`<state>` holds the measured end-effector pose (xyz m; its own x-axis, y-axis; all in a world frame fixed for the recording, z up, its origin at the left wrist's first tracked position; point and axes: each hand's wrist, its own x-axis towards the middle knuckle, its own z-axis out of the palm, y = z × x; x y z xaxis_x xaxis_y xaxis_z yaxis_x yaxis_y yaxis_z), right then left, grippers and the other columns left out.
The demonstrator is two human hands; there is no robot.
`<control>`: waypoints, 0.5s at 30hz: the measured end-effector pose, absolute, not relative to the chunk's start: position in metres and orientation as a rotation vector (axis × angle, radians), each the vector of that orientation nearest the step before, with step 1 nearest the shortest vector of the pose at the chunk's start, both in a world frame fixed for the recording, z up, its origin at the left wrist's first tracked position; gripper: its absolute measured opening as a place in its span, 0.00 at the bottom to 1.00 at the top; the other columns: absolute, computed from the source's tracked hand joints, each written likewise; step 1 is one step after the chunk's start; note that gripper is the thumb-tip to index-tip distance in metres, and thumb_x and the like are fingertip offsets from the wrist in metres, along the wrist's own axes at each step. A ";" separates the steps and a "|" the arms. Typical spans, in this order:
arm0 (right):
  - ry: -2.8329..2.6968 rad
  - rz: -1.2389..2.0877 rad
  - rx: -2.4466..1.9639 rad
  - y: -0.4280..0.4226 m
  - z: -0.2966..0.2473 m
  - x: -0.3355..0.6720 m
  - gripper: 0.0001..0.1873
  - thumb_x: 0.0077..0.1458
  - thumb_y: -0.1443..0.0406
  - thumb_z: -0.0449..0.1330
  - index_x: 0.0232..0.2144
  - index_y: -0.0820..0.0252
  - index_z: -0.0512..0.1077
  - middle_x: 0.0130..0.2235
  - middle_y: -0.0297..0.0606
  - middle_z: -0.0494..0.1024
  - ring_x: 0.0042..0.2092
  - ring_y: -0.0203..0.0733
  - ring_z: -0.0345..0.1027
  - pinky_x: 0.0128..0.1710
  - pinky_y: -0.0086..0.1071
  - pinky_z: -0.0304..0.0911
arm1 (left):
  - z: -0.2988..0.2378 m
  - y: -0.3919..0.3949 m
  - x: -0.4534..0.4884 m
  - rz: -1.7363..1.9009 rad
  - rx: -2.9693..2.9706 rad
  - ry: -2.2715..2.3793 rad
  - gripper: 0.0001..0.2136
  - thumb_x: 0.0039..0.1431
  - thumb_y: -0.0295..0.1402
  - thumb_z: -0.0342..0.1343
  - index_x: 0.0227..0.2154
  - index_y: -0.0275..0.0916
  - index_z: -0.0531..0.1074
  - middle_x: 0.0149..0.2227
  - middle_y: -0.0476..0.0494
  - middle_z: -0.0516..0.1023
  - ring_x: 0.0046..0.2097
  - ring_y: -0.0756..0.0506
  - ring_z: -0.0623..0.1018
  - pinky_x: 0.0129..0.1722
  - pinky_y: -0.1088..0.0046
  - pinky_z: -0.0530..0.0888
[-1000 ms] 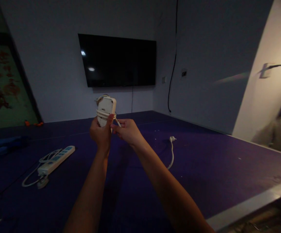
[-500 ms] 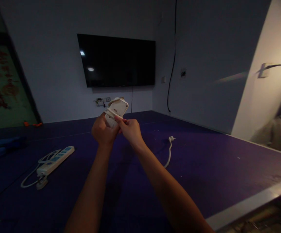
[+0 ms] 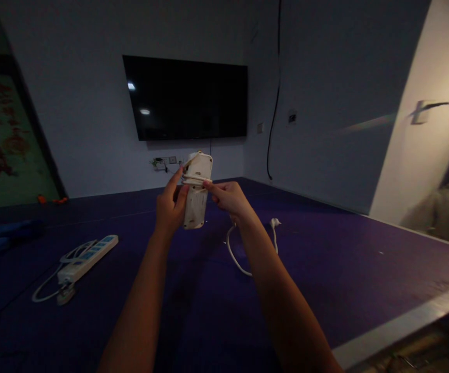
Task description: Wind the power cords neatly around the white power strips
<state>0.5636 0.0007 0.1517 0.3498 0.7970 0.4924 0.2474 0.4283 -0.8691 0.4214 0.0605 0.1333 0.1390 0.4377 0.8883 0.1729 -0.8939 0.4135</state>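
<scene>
My left hand [image 3: 171, 206] grips a white power strip [image 3: 197, 199], held upright in front of me. A few turns of its white cord are wound around its upper end. My right hand [image 3: 229, 198] pinches that cord [image 3: 232, 254] right beside the strip. The rest of the cord hangs in a loop under my right wrist and runs to its plug [image 3: 274, 223], which lies on the dark purple floor.
A second white power strip [image 3: 88, 256] with blue sockets and a coiled cord lies on the floor [image 3: 325, 269] at the left. A black TV [image 3: 187, 97] hangs on the far wall above a wall socket [image 3: 163, 161]. A pale raised edge [image 3: 403, 326] crosses the near right.
The strip has turned from tilted to upright and moved right. My right hand moved right along the cord, and the loose cord now hangs in a larger loop.
</scene>
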 end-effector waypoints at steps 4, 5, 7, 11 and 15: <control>-1.237 0.496 -1.083 0.001 0.151 0.562 0.29 0.45 0.45 0.62 0.11 0.60 0.59 0.12 0.25 0.56 0.15 0.24 0.42 0.15 0.25 0.35 | 0.133 0.056 0.423 2.027 2.125 0.651 0.20 0.61 0.42 0.48 0.52 0.39 0.70 0.36 0.41 0.79 0.31 0.48 0.76 0.31 0.71 0.72; -1.250 0.499 -1.072 0.001 0.151 0.562 0.29 0.45 0.45 0.62 0.11 0.60 0.60 0.12 0.25 0.55 0.15 0.24 0.42 0.15 0.25 0.35 | 0.133 0.055 0.423 2.054 2.108 0.666 0.19 0.61 0.42 0.49 0.51 0.39 0.71 0.34 0.42 0.79 0.30 0.49 0.76 0.31 0.72 0.72; -1.268 0.511 -1.057 0.002 0.150 0.561 0.29 0.45 0.45 0.62 0.12 0.61 0.60 0.12 0.25 0.55 0.15 0.24 0.42 0.15 0.25 0.36 | 0.133 0.052 0.422 2.076 2.084 0.689 0.18 0.61 0.42 0.50 0.49 0.38 0.71 0.28 0.45 0.78 0.27 0.50 0.74 0.28 0.73 0.71; -1.277 0.527 -1.047 0.004 0.149 0.560 0.28 0.46 0.46 0.62 0.12 0.61 0.61 0.12 0.25 0.55 0.15 0.24 0.41 0.15 0.25 0.35 | 0.133 0.051 0.420 2.107 2.058 0.711 0.15 0.60 0.41 0.50 0.44 0.37 0.72 0.23 0.49 0.74 0.23 0.51 0.72 0.24 0.75 0.67; -1.284 0.517 -1.045 0.005 0.148 0.560 0.28 0.46 0.47 0.62 0.12 0.61 0.61 0.12 0.24 0.54 0.15 0.24 0.41 0.15 0.25 0.34 | 0.132 0.056 0.419 2.101 2.050 0.645 0.13 0.60 0.41 0.51 0.41 0.38 0.70 0.25 0.48 0.74 0.24 0.51 0.72 0.23 0.76 0.66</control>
